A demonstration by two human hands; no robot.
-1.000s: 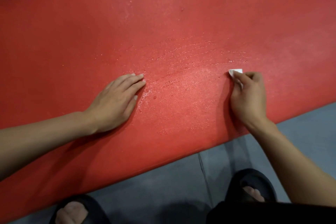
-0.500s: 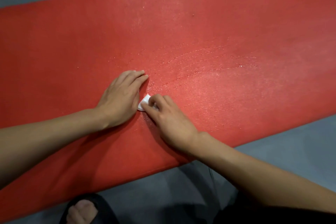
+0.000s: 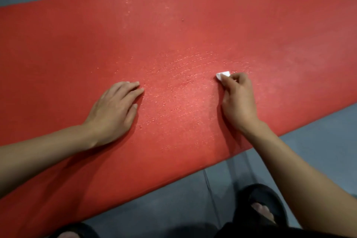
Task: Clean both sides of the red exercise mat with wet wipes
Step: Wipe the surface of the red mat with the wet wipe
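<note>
At bottom edge, two black sandals: one at right (image 3: 260, 208) with toes showing, one at left (image 3: 73, 231) partly cut off, both on the grey floor (image 3: 173, 208). Beyond them, the red exercise mat (image 3: 173, 25) lies flat across the floor, running diagonally. Left hand (image 3: 114, 110) rests palm-down on the mat, fingers straight and together. Right hand (image 3: 238, 98), well apart from it, has fingers curled, pinching a small white wet wipe (image 3: 223, 74) against the mat. Glistening streaks mark the surface between and beyond the hands.

One red mat (image 3: 173, 35), one wipe (image 3: 223, 75), two hands (perhaps two sandals).
</note>
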